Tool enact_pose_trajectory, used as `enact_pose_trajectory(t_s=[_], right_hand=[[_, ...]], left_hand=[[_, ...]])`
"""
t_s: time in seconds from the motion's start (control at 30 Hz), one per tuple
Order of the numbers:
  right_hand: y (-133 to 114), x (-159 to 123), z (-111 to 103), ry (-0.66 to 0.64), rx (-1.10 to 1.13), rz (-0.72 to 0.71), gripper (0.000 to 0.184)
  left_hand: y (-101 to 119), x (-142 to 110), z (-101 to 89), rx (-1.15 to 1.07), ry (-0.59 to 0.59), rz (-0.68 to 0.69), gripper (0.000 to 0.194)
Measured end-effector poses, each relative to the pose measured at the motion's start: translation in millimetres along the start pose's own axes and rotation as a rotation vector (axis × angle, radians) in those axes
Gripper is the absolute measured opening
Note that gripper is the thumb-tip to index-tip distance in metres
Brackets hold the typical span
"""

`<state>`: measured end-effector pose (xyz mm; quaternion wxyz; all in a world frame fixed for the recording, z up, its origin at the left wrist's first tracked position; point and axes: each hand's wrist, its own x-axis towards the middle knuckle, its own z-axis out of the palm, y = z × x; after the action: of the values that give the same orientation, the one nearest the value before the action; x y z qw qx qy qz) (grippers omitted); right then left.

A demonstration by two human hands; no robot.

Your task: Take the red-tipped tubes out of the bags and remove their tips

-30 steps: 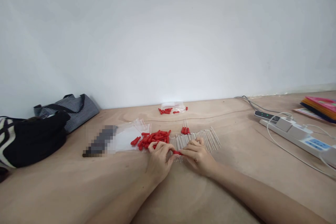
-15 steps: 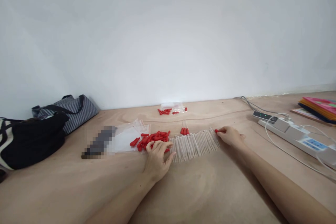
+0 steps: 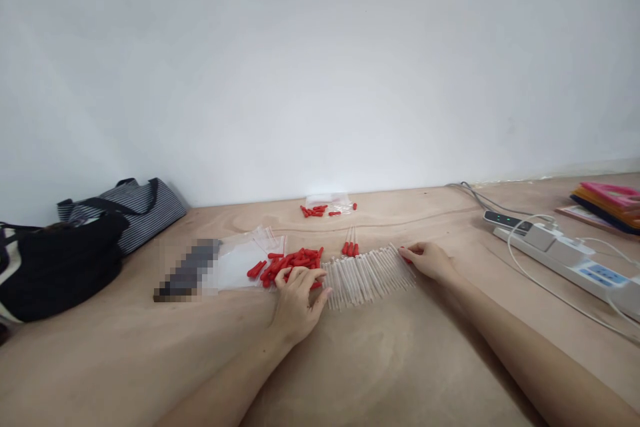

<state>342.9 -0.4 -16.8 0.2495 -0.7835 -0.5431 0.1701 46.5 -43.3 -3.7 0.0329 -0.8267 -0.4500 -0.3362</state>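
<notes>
A row of thin clear dropper tubes (image 3: 367, 277) lies side by side on the wooden table. My left hand (image 3: 297, 300) rests at the row's left end, fingers bent and thumb apart, against the front of a pile of red rubber bulbs (image 3: 303, 257). Nothing shows in its grasp. At the right end of the row my right hand (image 3: 430, 261) pinches one red rubber bulb, mostly covered by the fingers, close to the tops of the last tubes. Behind the row lie three droppers (image 3: 351, 248) with red bulbs fitted on their tubes.
Clear plastic bags (image 3: 243, 260) lie left of the pile; another bag (image 3: 327, 201) with more red bulbs is near the wall. Beyond are a blurred-out dark object (image 3: 190, 271), a black bag (image 3: 65, 270) and a striped bag (image 3: 150, 210). At right: a power strip (image 3: 575, 263) with cables, coloured folders (image 3: 607, 203).
My right hand has moved slightly left with the red bulb, over the row's right end. The rightmost tubes now lean more to the left at their tops. My left hand stays nearly still.
</notes>
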Motion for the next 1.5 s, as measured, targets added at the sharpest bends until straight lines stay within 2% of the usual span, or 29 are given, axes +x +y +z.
enact_pose_trajectory(t_s=[0.2, 0.47, 0.6, 0.73, 0.87, 0.93, 1.03, 1.13, 1.3, 1.5], right_hand=[[9.0, 3.8, -7.0, -0.04, 0.043, -0.003, 0.031], [9.9, 4.2, -0.4, -0.092, 0.044, -0.023, 0.027], [10.9, 4.1, -5.8, -0.066, -0.004, -0.043, 0.027], [6.1, 10.4, -12.0, 0.027, -0.065, -0.091, 0.028], [-18.6, 23.7, -5.4, 0.072, -0.116, -0.279, 0.028], [-37.0, 30.2, 3.6, 0.035, -0.149, -0.433, 0.025], [-63.5, 37.9, 19.0, -0.039, -0.226, -0.651, 0.03], [-80.3, 44.3, 28.8, -0.105, -0.329, -0.823, 0.026], [-85.7, 54.7, 28.9, -0.149, -0.49, -0.988, 0.013], [-79.1, 59.3, 28.3, -0.12, -0.607, -1.081, 0.012]], left_hand=[[-0.1, 1.1, 0.7, 0.016, -0.006, -0.007, 0.014], [0.8, 0.8, -0.2, 0.025, -0.015, -0.004, 0.013], [-0.7, 0.6, -0.1, 0.02, -0.019, 0.001, 0.012], [-1.8, 0.8, 0.8, 0.022, -0.006, 0.001, 0.012], [-0.6, 1.0, 0.0, 0.021, 0.001, -0.003, 0.011], [0.4, 1.1, -1.0, 0.02, -0.001, 0.001, 0.01], [1.2, 1.2, -2.4, 0.025, 0.0, 0.005, 0.009], [1.1, 1.1, -3.2, 0.034, -0.003, -0.002, 0.008], [0.7, 0.6, -3.7, 0.04, -0.01, -0.01, 0.006], [0.4, 0.8, -3.4, 0.057, -0.007, -0.001, 0.006]])
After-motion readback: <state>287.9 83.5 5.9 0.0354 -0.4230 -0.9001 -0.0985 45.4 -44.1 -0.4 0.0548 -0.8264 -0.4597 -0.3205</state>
